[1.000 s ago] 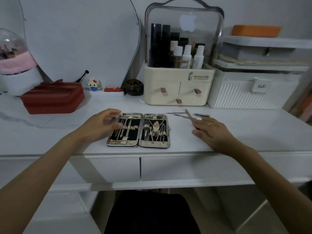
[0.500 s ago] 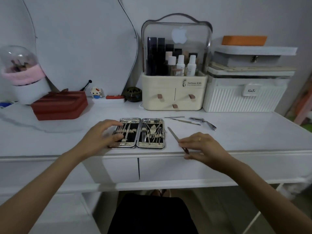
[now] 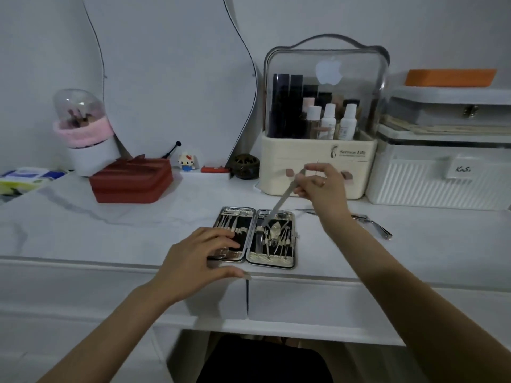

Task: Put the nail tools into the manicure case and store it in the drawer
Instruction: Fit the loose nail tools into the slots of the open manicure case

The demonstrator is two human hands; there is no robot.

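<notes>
the white vanity table (image 3: 116,230) carried everything, with two closed drawers (image 3: 318,302) under its front edge, so storage was not started. on the tabletop near that edge the manicure case (image 3: 255,239) lay open flat, both halves showing, most slots already filled with tools. the left hand (image 3: 201,261) rested on the left half of the case, fingers laid fairly straight over it and the thumb near the table edge, steadying rather than gripping as far as i could tell. the right hand (image 3: 322,186) was raised above and behind the case, pinching the top of a long flat nail file (image 3: 284,199) whose tip pointed down into the upper part of the right half; judged as mid-insertion, file not yet seated. right of the case, on the table, a nail clipper (image 3: 373,225) lay loose, and at least one more thin tool (image 3: 305,210) sat just beside the case, partly hidden by the right forearm (count uncertain). remaining, by my read: seat the file, load the loose pieces, fold the case closed, open a drawer, put it in. roughly mid-task, loading phase nearly done.
</notes>
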